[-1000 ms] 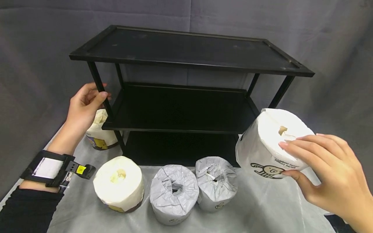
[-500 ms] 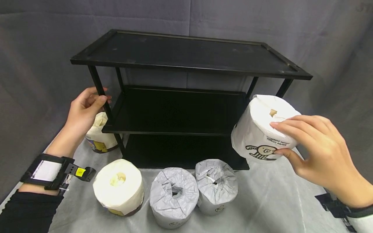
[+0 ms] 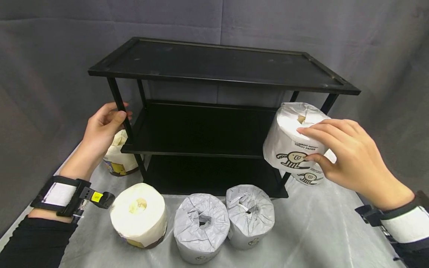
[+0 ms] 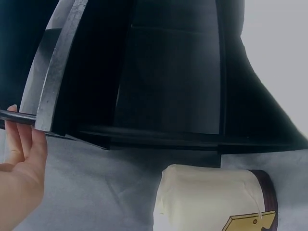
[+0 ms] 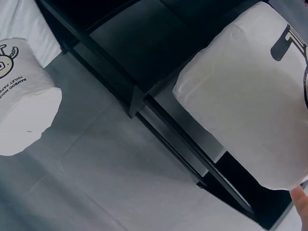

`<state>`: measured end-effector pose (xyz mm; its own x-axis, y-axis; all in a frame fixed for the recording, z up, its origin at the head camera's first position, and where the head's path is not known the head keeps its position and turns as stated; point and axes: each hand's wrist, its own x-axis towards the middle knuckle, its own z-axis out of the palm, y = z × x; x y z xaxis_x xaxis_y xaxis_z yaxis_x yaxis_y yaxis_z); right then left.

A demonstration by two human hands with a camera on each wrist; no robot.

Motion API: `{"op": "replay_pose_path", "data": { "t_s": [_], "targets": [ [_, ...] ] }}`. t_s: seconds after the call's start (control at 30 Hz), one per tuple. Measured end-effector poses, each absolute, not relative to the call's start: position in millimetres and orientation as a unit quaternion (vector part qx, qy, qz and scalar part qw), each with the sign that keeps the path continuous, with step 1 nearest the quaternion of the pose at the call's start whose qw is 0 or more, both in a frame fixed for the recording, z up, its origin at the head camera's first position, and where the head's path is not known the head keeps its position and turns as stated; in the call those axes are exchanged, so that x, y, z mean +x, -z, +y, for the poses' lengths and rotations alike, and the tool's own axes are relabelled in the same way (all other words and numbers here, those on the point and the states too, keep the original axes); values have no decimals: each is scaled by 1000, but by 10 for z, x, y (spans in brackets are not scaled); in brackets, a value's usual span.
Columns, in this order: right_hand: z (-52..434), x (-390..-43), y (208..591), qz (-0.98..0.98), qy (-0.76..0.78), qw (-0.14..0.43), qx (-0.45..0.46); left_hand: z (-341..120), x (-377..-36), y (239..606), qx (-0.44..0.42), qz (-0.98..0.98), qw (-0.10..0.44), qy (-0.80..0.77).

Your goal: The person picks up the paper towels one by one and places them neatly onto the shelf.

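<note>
My right hand [image 3: 348, 156] pinches a white-wrapped toilet paper roll [image 3: 295, 145] with a cartoon print, thumb on its side and fingers over the top. The roll is raised, tilted slightly, at the right front of the black shelf rack's middle shelf [image 3: 207, 128]. In the right wrist view the same roll [image 5: 245, 101] fills the right side, with one fingertip [image 5: 299, 197] at its edge. On the left, my left hand [image 3: 105, 128] grips the rack's front left post [image 3: 116, 95]; the left wrist view shows its fingers [image 4: 36, 144] around the dark post.
A cream roll [image 3: 139, 216] and two grey-wrapped rolls [image 3: 201, 227] stand on the grey cloth before the rack. Another cream roll [image 3: 120, 158] is behind the left hand. A further white roll [image 3: 310, 176] stands right of the rack, partly hidden. The top shelf [image 3: 221, 63] overhangs the middle one.
My right hand has carried the white roll left and up, from beside the rack to the middle shelf's right front, uncovering another white roll behind. My left hand stays on the post.
</note>
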<state>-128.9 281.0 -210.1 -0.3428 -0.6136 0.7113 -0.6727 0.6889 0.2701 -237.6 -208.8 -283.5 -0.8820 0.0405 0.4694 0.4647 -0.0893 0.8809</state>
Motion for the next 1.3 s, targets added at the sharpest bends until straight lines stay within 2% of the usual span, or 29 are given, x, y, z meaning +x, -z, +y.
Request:
{"op": "replay_pose_path", "data": {
  "t_s": [0.23,0.9,1.3],
  "targets": [
    [2826,-1429,2088,-827,-31,396,399,-2080,-2353,2832,-184,-667,145,707],
    [2814,-1484,2022,-891,-6,321,322,-2054,-2363,2826,-184,-652,124,725],
    [2693,-1534,2075,-901,-19,349,256,-2044,-2357,2837,-192,-643,121,731]
  ]
}}
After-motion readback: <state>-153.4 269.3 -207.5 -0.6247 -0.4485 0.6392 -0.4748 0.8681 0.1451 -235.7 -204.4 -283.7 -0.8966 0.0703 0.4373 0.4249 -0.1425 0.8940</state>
